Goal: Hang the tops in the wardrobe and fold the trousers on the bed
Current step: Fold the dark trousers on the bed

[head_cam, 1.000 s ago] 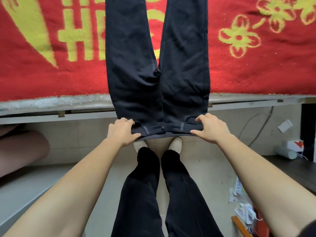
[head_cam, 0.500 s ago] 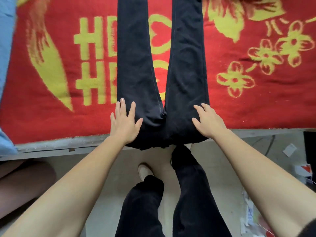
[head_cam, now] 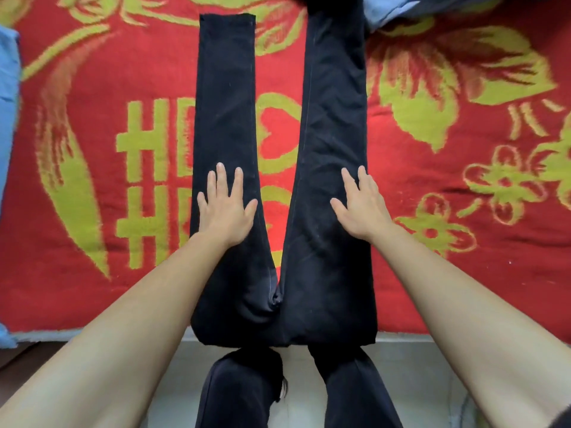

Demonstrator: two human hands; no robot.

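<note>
Black trousers (head_cam: pixel 327 273) lie flat on the red blanket (head_cam: pixel 463 257), with the waist at the near edge. The left hand (head_cam: pixel 227 208) lies flat on the left leg, fingers spread apart. The right hand (head_cam: pixel 361 205) lies flat on the right leg, fingers straight. Far off, a blue cloth (head_cam: pixel 389 10) lies beside the right leg.
</note>
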